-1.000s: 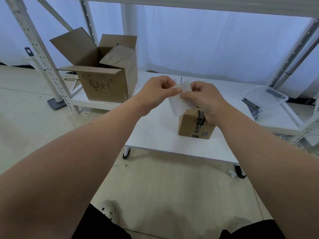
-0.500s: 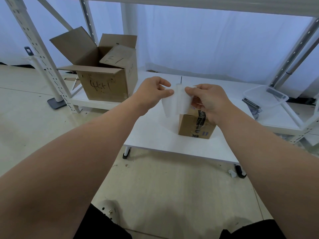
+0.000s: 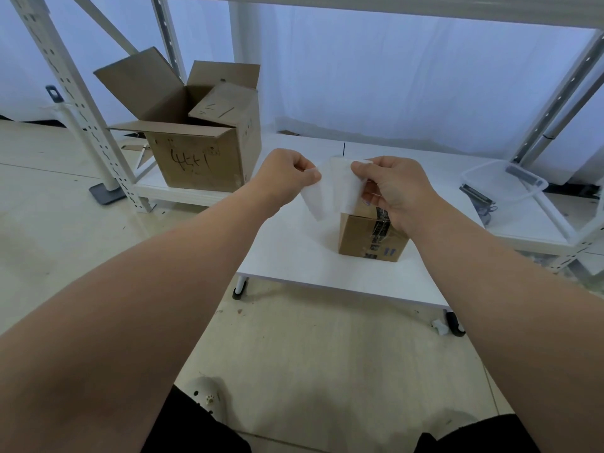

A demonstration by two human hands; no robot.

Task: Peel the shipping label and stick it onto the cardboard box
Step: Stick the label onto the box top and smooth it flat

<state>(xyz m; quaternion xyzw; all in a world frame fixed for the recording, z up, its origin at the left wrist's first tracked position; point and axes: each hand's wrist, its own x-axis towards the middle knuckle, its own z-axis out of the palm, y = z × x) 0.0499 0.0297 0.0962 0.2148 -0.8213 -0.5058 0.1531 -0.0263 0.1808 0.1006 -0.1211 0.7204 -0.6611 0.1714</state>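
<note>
White paper label parted into two thin sheets; left hand, right hand each pinch one.

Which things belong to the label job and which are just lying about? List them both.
Job: left hand and right hand, each pinching one of two white paper sheets, label and backing; small taped brown cardboard box on the white low table.
Lying about: large open brown cardboard box with handwriting; clear plastic tub; white perforated metal rack post.
</note>
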